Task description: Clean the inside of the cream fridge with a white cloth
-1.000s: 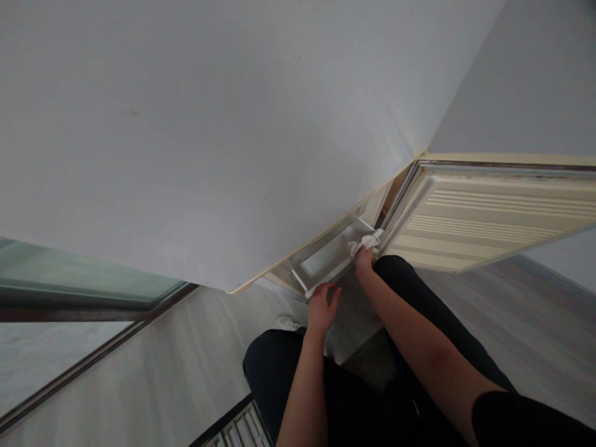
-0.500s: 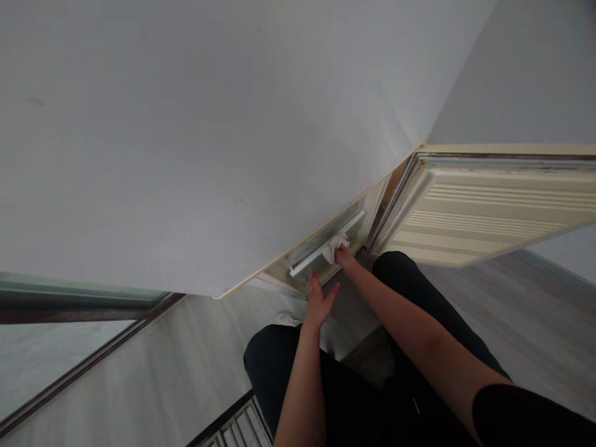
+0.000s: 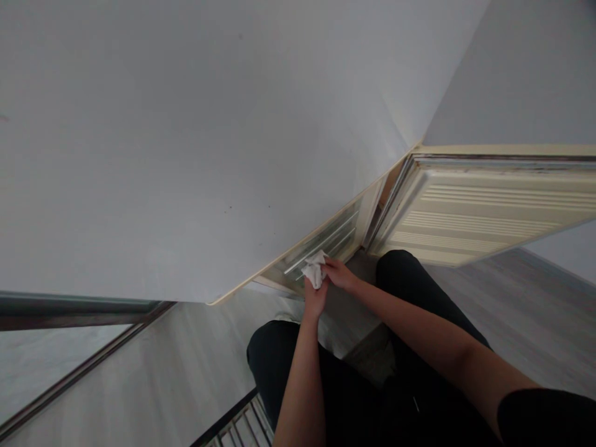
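A crumpled white cloth or tissue (image 3: pixel 315 273) is between my two hands, low in front of the open compartment (image 3: pixel 358 242). My right hand (image 3: pixel 338 274) pinches its right side with the fingers. From below, my left hand (image 3: pixel 315 299) holds the lower part, its fingertips partly hidden behind the cloth. Just beyond the hands, pale bars or shelf edges (image 3: pixel 321 244) cross the compartment, which looks like the inside of a fridge. Neither hand visibly touches those edges.
At the right the cream, ridged inner door (image 3: pixel 493 211) with its dirty seal stands open. A large white panel (image 3: pixel 186 136) fills the upper view. My knees (image 3: pixel 403 273) flank the hands above a grey wood-look floor (image 3: pixel 167 372). A slatted rack (image 3: pixel 237 428) lies at the bottom.
My right hand has drawn the cloth left and down, away from the pale edge. The left hand, spread and without anything before, now has hold of the cloth too.
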Tool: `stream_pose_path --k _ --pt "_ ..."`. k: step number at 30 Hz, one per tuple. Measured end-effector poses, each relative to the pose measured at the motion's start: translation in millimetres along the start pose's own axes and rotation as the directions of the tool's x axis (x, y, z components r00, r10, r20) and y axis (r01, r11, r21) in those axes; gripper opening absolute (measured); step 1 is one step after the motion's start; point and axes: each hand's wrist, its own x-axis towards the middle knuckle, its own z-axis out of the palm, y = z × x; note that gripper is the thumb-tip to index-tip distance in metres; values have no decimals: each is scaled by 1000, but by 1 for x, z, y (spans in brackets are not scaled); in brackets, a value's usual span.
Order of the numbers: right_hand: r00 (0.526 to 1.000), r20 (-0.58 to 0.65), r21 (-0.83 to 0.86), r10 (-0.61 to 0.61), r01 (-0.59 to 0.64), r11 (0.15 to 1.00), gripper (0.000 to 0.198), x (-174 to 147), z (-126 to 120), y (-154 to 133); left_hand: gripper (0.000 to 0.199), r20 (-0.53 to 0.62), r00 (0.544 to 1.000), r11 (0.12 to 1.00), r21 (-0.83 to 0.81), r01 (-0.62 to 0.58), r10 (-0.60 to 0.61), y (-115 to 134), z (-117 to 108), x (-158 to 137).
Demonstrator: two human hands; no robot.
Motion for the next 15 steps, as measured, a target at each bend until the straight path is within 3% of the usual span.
stream_pose_path --k 3,7,10,13,15 --pt "976 93 -135 -197 208 969 29 -36 -17 -16 38 39 999 1000 -28 2 -1 14 -4 -3" --pt "975 92 -276 -202 220 936 33 -68 -47 -18 34 186 982 999 -37 -8 14 22 -4 -14" --pt "985 -23 -244 -171 160 956 22 -64 -57 -9 36 267 963 999 -34 -8 17 20 -1 -19" --pt "980 -135 -161 -145 123 979 39 -44 -52 -2 36 237 971 999 13 -33 29 13 -1 -18" --pt "976 -126 -172 -175 153 973 37 -31 -45 0 34 191 981 997 65 -31 18 8 -1 -14"
